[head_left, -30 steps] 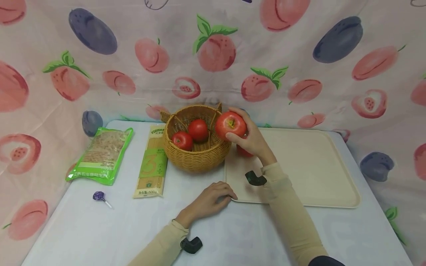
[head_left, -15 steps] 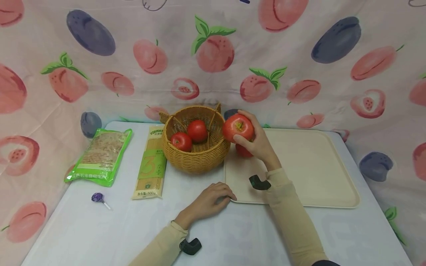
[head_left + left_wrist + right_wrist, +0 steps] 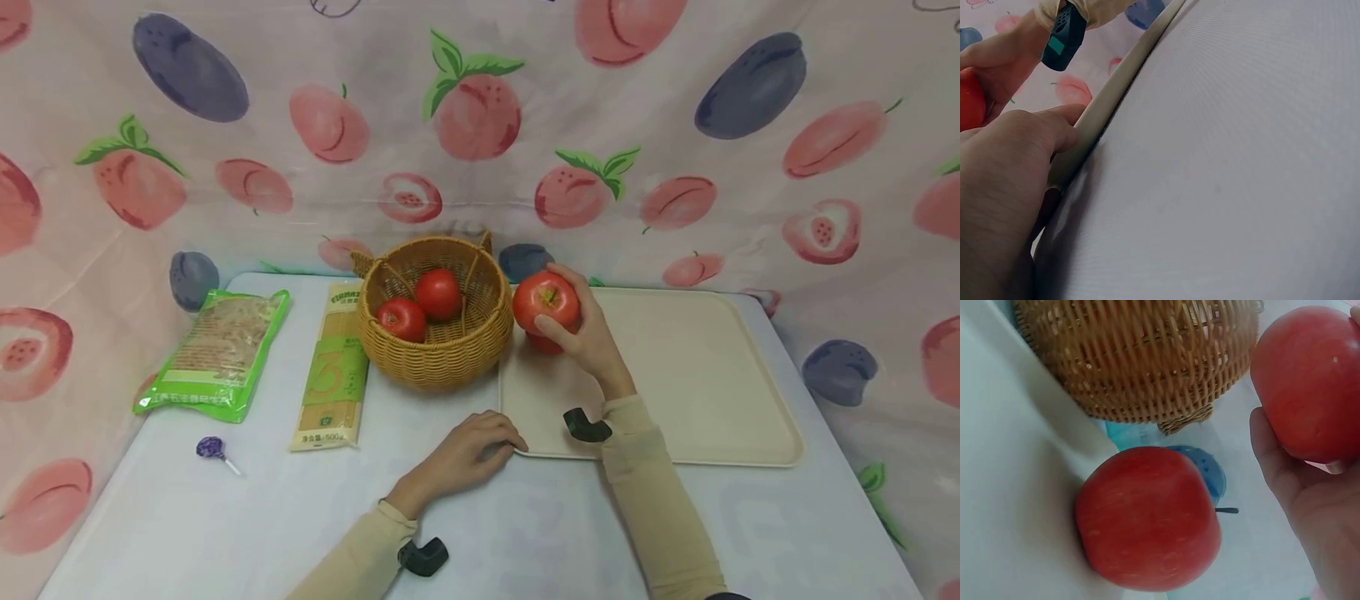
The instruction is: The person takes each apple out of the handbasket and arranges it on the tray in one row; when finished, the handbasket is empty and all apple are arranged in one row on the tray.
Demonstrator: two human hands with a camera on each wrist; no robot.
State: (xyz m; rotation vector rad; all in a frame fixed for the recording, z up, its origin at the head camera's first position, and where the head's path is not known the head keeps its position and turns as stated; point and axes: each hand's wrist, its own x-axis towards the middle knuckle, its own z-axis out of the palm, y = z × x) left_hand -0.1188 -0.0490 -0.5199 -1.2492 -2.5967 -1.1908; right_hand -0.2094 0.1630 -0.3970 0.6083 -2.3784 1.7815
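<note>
Nearest us, 2 tan sleeves reach in over the near edge of the white bench, a dark curved piece at each wrist. And there's the left hand, low on the bench, fingers bent and touching the near left corner of the cream tray; whether they grip that rim, I cannot tell! Across by the bench's left edge, a purple lollipop lies with its white stick pointing toward the near edge. Just beyond it, 2 packs: the noodle pack, marked with a big 3 and 500g, and, closer to the left edge, a green-bordered bag.

Now the right hand, and what a hold: fingers and thumb curled round a big red apple, lifted over the tray's left end, toward the bench's far edge! Right below sits a lower apple, dark stem showing; the right wrist view has the 2 apart. Just left of them, near the far edge, stands the wicker basket, with 2 smaller red fruits inside, side by side. And behind the far edge, filling the background, hangs a cloth printed with peaches and plums.
</note>
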